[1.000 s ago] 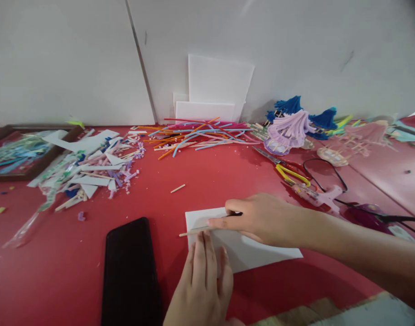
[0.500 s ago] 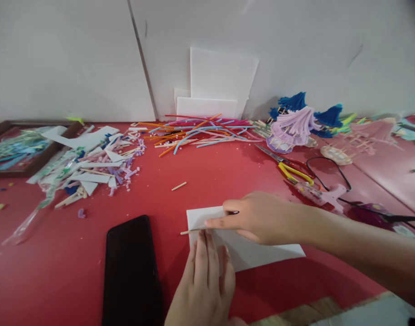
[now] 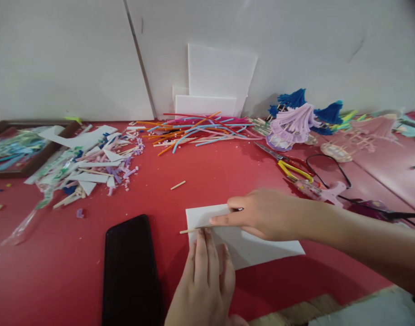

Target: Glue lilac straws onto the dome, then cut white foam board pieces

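A white board lies flat on the red table, partly under both hands. A thin wooden stick rests across its left edge, one end sticking out past the board. My left hand has its fingers together, the fingertips holding the stick down on the board. From above right, my right hand is closed around a thin craft knife, mostly hidden in the palm. The forefinger lies along its narrow blade, which meets the stick just above my left fingertips.
A black phone lies left of the board. Beyond it are a short stick piece and a scrap pile. Colourful fuzzy stems lie by the wall. At right are scissors, a glue gun with cord, and small fuzzy umbrella-shaped models.
My right hand has slid slightly right and up along with the knife, showing more of the blade. My left hand and the stick stay nearly in place. The whole view has shifted a little.
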Tool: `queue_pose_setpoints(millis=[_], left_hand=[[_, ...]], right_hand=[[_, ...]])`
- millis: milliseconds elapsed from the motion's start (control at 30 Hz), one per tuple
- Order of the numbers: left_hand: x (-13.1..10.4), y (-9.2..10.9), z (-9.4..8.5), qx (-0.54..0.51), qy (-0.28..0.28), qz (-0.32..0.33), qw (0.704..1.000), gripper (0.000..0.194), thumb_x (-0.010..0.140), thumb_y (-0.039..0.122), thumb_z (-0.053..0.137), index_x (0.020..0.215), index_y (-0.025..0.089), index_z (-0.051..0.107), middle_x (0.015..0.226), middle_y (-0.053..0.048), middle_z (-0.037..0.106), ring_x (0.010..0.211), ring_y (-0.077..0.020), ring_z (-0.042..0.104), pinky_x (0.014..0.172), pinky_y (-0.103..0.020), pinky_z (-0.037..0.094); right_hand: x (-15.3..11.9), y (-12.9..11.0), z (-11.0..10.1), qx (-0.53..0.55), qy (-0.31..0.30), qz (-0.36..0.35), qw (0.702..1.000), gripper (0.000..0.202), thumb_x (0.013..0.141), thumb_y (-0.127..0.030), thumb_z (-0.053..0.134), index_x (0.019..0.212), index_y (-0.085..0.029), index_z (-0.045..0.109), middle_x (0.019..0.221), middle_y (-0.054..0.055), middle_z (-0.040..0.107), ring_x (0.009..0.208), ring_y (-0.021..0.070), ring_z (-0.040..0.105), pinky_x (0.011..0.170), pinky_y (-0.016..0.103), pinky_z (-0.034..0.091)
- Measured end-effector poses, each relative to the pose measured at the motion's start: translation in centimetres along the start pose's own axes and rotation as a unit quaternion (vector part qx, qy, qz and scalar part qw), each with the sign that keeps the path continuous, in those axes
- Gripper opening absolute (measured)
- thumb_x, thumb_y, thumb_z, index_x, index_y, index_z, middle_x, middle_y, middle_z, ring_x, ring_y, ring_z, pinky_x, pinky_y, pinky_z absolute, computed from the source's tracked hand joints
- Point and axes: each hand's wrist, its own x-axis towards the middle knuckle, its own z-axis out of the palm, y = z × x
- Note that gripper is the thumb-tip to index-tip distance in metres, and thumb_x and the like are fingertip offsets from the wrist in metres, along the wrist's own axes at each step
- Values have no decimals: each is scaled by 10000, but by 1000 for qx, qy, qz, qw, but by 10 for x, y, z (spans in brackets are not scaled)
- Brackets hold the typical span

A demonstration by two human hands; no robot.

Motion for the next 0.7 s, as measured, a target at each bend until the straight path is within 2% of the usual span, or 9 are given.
queue_pose_setpoints(millis=[233,433,567,633,700], left_hand=[[0,-7,1,48,-14,64,997,836,816,773,296,1225,70,491,1167,-240,633,1105,-382,590,981,-491,352],[-1,-6,0,44,-17,59,997,824,826,763,289,1224,71,491,1175,-243,628,1109,-383,591,979,-481,360],[-1,-6,-1,37,-17,58,997,821,839,752,264,1229,65,488,1177,-246,626,1112,-385,590,976,-484,359],[-1,-6,-1,34,-16,59,998,830,838,757,252,1227,63,488,1170,-250,628,1106,-391,592,975,-491,355],[-1,-6,-1,33,-14,61,998,830,835,760,257,1226,65,490,1163,-251,631,1101,-393,594,976,-493,349]], right_hand=[[-16,9,5,-1,0,13,1000,631,840,-121,497,1378,-439,413,880,-8,599,500,88,412,471,259,141],[-30,13,1,-28,-17,25,999,676,814,-78,491,1395,-413,405,852,-7,603,518,97,445,461,259,140],[-41,19,0,-51,-29,49,997,698,791,-63,492,1373,-443,425,791,-18,604,460,91,394,434,255,109],[-49,24,4,-53,-24,49,997,695,791,-63,484,1362,-455,435,782,-20,612,448,89,380,433,255,108],[-58,29,9,-38,7,60,997,657,795,-81,493,1334,-455,472,774,-25,622,450,84,384,439,247,137]])
